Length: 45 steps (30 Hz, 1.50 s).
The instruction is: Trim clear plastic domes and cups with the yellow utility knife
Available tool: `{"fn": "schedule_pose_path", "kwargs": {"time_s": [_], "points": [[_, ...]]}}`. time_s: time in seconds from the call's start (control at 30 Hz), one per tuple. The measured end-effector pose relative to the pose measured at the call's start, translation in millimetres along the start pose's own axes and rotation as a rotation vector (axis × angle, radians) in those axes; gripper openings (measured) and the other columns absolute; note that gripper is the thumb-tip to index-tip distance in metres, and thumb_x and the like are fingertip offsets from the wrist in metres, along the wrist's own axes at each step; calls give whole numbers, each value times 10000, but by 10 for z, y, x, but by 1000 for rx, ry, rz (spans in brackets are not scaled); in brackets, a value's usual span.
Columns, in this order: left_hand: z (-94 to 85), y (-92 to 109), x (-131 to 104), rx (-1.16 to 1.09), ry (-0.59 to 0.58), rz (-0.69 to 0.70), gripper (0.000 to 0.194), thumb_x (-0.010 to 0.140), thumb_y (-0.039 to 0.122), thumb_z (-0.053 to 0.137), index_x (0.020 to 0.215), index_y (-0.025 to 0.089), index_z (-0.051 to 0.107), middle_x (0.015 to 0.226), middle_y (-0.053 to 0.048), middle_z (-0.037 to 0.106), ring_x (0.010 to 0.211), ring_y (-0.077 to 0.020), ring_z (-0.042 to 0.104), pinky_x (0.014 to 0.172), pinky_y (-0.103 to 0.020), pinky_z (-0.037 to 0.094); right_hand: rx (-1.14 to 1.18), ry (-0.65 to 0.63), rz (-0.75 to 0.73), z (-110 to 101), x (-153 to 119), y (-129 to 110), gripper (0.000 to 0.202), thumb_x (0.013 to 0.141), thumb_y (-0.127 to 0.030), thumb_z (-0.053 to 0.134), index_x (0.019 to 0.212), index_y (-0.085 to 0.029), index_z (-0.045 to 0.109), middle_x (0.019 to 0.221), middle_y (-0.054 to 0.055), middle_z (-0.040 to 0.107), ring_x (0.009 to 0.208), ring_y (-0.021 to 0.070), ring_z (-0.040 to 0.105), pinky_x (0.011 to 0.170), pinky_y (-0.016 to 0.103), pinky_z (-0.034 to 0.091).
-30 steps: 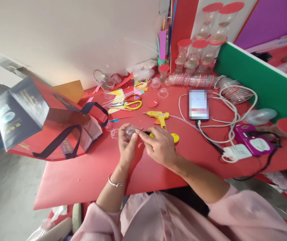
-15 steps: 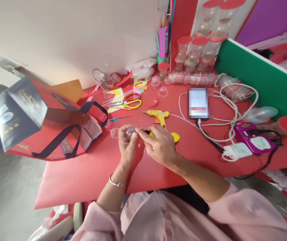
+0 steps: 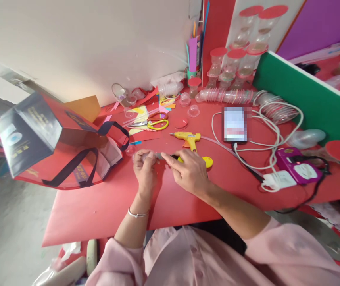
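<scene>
My left hand (image 3: pixel 145 171) is closed on a small clear plastic dome (image 3: pixel 144 156), which its fingers partly cover. Close to its right, my right hand (image 3: pixel 189 169) grips a tool with a yellow handle (image 3: pixel 208 162); a dark part shows by the index finger, and a greyish tip reaches toward the dome. Just behind the hands lies a yellow glue gun (image 3: pixel 188 138). Yellow-handled scissors (image 3: pixel 158 124) rest to its left, near a red disc (image 3: pixel 181 122) and loose clear domes (image 3: pixel 193 111).
A red gift bag (image 3: pixel 65 155) stands at left. A phone (image 3: pixel 234 124), white cables (image 3: pixel 279 135) and a purple power socket (image 3: pixel 298 166) lie at right. Behind are stacked clear cups (image 3: pixel 227 95), red-lidded pieces (image 3: pixel 235 65) and a green divider (image 3: pixel 303 83).
My left hand has moved slightly left with the dome and turned, so the dome is now less visible. The greyish tip shows between the hands. My right hand has hardly moved.
</scene>
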<state>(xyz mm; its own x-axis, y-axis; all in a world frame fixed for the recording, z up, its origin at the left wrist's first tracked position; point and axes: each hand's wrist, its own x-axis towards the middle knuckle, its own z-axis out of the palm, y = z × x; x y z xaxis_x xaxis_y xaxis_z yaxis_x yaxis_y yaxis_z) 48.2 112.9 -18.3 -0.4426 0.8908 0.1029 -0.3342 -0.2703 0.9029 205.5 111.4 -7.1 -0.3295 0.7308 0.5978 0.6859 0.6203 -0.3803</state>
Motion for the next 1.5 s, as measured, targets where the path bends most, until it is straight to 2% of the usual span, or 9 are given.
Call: {"fn": "schedule_pose_path", "kwargs": {"time_s": [0.13,0.27,0.47,0.63,0.77,0.9,1.1,1.27,1.5], "points": [[-44,-15,67,-8,12,-5,249,839,361,761,828,185,584,650,49,524,526,-77,500,505,-193,432,-24,-6,-30,12,6,10,429,949,-172,553,1320,-336,691,948,54,670,874,193,549,786,346,392],[-93,-50,72,65,-38,-36,396,786,508,794,972,201,631,750,30,594,513,-79,545,483,-204,451,-48,-33,-43,25,7,26,472,931,-164,567,1352,-352,665,980,60,668,889,198,537,792,347,387],[-85,-29,63,110,-12,-114,380,711,301,890,979,200,641,801,28,630,618,-65,598,559,-156,471,-81,-59,-108,37,6,33,454,942,-171,561,1345,-348,669,1008,62,683,894,198,537,802,355,377],[-67,-34,62,81,-13,-150,342,752,301,861,990,201,637,758,46,613,552,-44,554,526,-148,435,-88,-25,-119,36,11,28,423,931,-147,565,1293,-316,705,1023,63,700,884,192,545,794,353,379],[-75,-27,87,48,9,-148,345,772,336,837,1004,201,620,748,40,632,573,-66,592,541,-170,447,-55,-23,-123,20,11,22,439,927,-141,574,1307,-326,693,1039,60,700,902,187,558,805,348,390],[-71,34,139,-35,68,-147,299,807,357,782,972,208,582,663,73,560,531,-75,576,532,-188,447,-29,-7,-110,6,6,25,428,940,-166,570,1319,-332,682,1030,54,701,898,185,569,817,347,400],[-38,52,136,-28,-21,-186,330,786,285,742,1069,218,587,771,24,626,710,-145,701,535,-197,458,-20,24,-110,19,5,44,400,944,-168,561,1293,-309,695,1010,53,703,899,189,576,828,350,410],[-104,-56,119,43,1,-150,290,707,178,779,941,203,609,775,41,631,549,-53,569,500,-159,403,-2,1,-108,12,-1,35,412,951,-180,560,1323,-315,677,1027,49,707,922,190,584,837,350,414],[-72,-31,107,51,49,-198,263,765,293,807,862,196,582,649,73,564,476,-53,504,455,-175,373,11,42,-118,8,16,21,386,942,-163,571,1277,-298,707,1013,49,709,902,186,583,825,340,415]]}}
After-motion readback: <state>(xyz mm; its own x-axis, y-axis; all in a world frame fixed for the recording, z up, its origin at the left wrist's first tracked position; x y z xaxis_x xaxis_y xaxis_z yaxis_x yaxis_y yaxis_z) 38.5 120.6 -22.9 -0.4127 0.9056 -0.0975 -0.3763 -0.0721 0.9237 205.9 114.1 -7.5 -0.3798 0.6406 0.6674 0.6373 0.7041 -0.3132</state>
